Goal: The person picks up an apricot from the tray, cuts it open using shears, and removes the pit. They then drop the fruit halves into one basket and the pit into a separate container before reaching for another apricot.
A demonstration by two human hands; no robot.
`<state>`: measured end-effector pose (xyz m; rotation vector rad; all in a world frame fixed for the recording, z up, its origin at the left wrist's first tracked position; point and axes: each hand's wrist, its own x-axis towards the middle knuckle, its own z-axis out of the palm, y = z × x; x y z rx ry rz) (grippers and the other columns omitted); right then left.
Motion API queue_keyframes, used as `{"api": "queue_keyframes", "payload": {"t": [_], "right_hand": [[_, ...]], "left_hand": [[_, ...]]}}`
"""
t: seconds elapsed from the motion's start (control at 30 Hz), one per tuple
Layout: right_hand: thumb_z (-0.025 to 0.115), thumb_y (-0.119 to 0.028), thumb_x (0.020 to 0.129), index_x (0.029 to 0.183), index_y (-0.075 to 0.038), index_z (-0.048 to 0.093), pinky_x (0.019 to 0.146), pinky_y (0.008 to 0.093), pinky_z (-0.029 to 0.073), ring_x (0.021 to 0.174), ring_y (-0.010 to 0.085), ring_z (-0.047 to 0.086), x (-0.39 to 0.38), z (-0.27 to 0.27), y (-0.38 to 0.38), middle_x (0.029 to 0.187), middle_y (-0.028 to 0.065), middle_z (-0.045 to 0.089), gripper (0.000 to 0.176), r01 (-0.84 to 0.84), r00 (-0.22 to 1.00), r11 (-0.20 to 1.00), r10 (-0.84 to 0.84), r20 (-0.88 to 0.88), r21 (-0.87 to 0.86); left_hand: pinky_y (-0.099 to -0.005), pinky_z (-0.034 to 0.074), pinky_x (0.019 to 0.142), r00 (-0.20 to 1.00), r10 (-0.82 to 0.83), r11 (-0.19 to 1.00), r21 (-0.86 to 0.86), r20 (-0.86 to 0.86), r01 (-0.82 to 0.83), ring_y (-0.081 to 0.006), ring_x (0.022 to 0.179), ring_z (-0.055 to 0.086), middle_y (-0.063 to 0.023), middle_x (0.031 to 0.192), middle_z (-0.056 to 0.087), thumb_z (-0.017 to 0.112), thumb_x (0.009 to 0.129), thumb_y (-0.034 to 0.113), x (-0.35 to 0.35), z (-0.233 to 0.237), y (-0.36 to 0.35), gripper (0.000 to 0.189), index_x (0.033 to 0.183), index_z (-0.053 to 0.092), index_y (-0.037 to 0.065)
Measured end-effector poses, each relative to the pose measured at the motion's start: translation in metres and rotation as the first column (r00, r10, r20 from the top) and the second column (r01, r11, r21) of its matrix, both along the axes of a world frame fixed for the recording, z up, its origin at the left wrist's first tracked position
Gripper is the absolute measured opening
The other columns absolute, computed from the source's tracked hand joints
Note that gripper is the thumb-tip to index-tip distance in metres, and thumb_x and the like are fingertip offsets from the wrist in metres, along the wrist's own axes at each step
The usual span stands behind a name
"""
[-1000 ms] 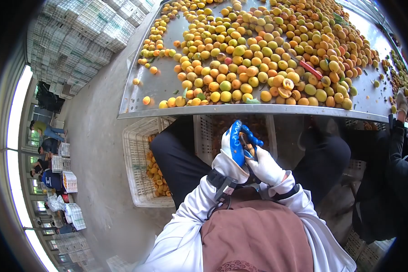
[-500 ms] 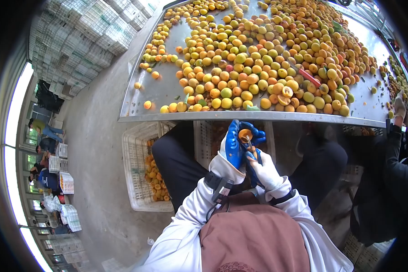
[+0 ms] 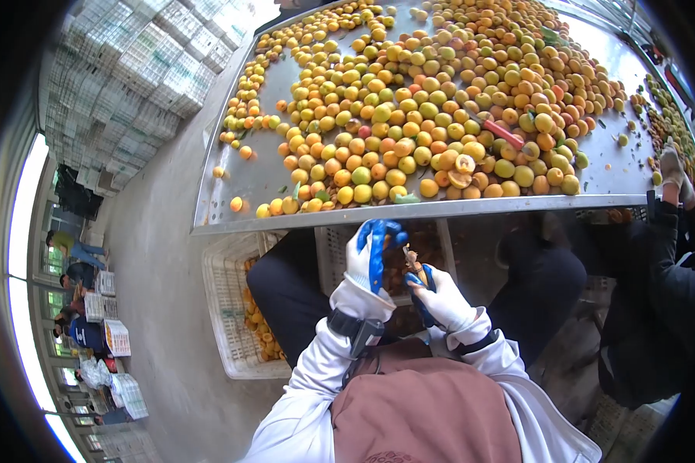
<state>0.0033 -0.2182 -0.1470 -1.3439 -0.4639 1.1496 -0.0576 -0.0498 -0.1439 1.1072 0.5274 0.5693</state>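
Gloved left hand (image 3: 368, 261) curls narrow; what it holds, I cannot tell. Right hand (image 3: 445, 302) grips a knife (image 3: 415, 270). At twelve o'clock, apricots (image 3: 409, 116) cover the worktop (image 3: 243, 181).

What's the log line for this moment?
left hand: gloved, curled, contents unclear | right hand: grips knife | apricots: heaped on metal table | crate: fruit inside, beside left leg
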Motion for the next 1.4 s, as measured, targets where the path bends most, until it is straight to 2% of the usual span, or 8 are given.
{"api": "queue_keyframes", "payload": {"t": [0.1,0.23,0.33,0.53,0.73,0.93,1.07,1.4], "right_hand": [[0.068,-0.027,0.091,0.102,0.002,0.058,0.069,0.0477,0.051,0.082,0.0475,0.064,-0.001,-0.011,-0.005,0.084,0.0281,0.066,0.032,0.120,0.754,0.971,0.047,0.656,-0.207],[0.069,-0.033,0.091,0.102,0.001,0.059,0.069,0.0486,0.051,0.083,0.0458,0.066,-0.006,-0.015,-0.005,0.085,0.0266,0.067,0.038,0.081,0.790,0.989,0.014,0.613,-0.127],[0.069,-0.035,0.091,0.099,0.001,0.058,0.068,0.0482,0.052,0.078,0.0440,0.067,-0.010,-0.020,-0.004,0.081,0.0255,0.067,0.039,0.058,0.727,0.987,0.062,0.684,-0.151],[0.067,-0.033,0.090,0.099,0.002,0.058,0.067,0.0469,0.053,0.074,0.0397,0.069,-0.008,-0.013,-0.004,0.075,0.0217,0.068,0.037,0.052,0.755,0.985,0.070,0.652,-0.167],[0.069,-0.034,0.090,0.106,0.000,0.059,0.062,0.0451,0.054,0.071,0.0366,0.068,-0.008,-0.027,-0.009,0.084,0.0188,0.068,0.038,0.101,0.681,0.980,0.058,0.730,-0.171],[0.072,-0.033,0.088,0.110,0.002,0.059,0.065,0.0457,0.054,0.075,0.0376,0.069,-0.004,-0.024,-0.012,0.088,0.0217,0.069,0.043,0.272,0.714,0.954,-0.113,0.691,-0.125],[0.068,-0.024,0.092,0.109,0.001,0.060,0.069,0.0419,0.052,0.078,0.0379,0.068,0.000,-0.022,-0.012,0.086,0.0216,0.068,0.032,0.451,0.721,0.892,-0.342,0.602,-0.034],[0.067,-0.014,0.095,0.114,-0.001,0.063,0.074,0.0259,0.050,0.080,0.0089,0.059,0.003,-0.006,-0.006,0.093,0.0033,0.067,0.024,0.526,0.828,0.833,-0.547,0.124,0.169]], "left_hand": [[-0.0300,0.057,0.069,0.994,0.033,0.986,0.164,-0.106,-0.015,-0.0167,0.072,0.067,-0.0116,0.088,0.070,0.060,0.099,0.014,0.004,0.024,0.014,0.020,0.102,0.064,-0.006],[-0.0228,0.052,0.067,0.992,-0.053,0.940,0.330,-0.117,0.089,-0.0103,0.082,0.064,-0.0058,0.102,0.069,0.061,0.095,-0.001,0.059,0.073,0.010,0.018,0.113,0.066,-0.001],[-0.0344,0.054,0.075,0.981,0.030,0.163,0.969,-0.192,0.185,-0.0263,0.089,0.068,-0.0108,0.111,0.069,0.069,0.089,0.011,0.116,0.083,0.023,0.031,0.119,0.067,0.011],[-0.0426,0.054,0.077,0.819,0.206,-0.317,0.755,-0.536,0.574,-0.0330,0.093,0.067,-0.0179,0.108,0.062,0.063,0.091,0.041,0.186,0.074,0.011,0.038,0.110,0.062,0.007],[-0.0409,0.054,0.076,0.796,0.151,-0.459,0.672,-0.586,0.581,-0.0307,0.087,0.067,-0.0163,0.103,0.063,0.069,0.086,0.028,0.188,0.078,-0.015,0.028,0.105,0.063,0.007],[-0.0417,0.054,0.078,0.840,0.044,-0.246,0.809,-0.541,0.534,-0.0327,0.093,0.067,-0.0170,0.105,0.065,0.073,0.084,0.026,0.189,0.052,0.001,0.039,0.114,0.059,0.005],[-0.0325,0.056,0.061,0.860,-0.362,0.724,0.472,-0.360,0.503,-0.0209,0.071,0.068,-0.0108,0.093,0.069,0.075,0.087,0.012,0.155,0.078,0.017,0.029,0.108,0.061,-0.001],[-0.0262,0.055,0.077,0.813,-0.429,0.775,0.301,-0.393,0.555,-0.0123,0.087,0.068,-0.0068,0.096,0.072,0.070,0.094,0.013,0.008,0.030,-0.008,0.022,0.110,0.069,-0.002]]}}
